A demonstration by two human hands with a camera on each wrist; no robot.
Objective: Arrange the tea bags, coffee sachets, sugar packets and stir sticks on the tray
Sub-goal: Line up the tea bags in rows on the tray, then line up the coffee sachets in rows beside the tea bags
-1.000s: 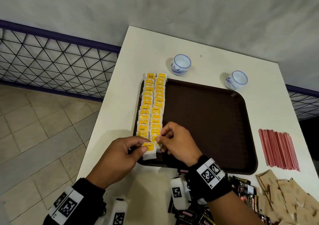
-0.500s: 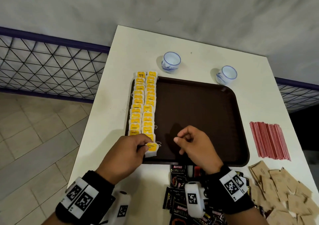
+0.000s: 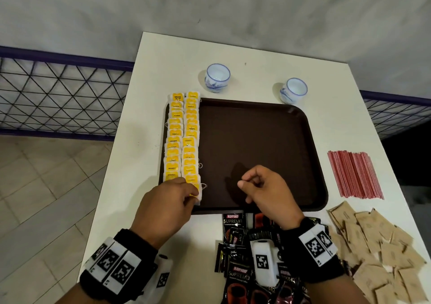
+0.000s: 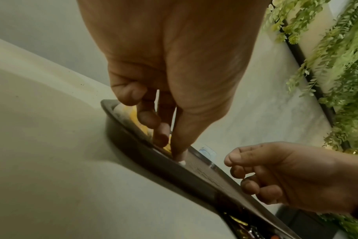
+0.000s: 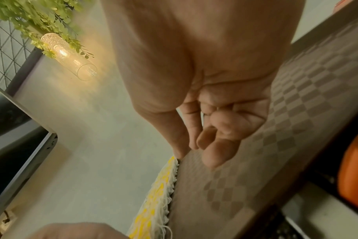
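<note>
Yellow tea bag (image 3: 197,193) half hidden under my left grip (image 3: 166,207), which pinches it. My right grip (image 3: 268,193) hangs loosely curled, holding nothing, over the tray (image 3: 256,154).

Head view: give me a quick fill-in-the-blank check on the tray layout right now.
The tea bags lie in ____ rows along the tray's left side.
The ____ hand touches the nearest tea bag.
The red stir sticks lie on the table, ____ of the tray.
____ cups stand beyond the tray.

Answers: two; left; right; Two

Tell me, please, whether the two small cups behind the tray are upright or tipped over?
Upright. Both cups stand on the table behind the tray, their blue-rimmed mouths facing up.
</note>
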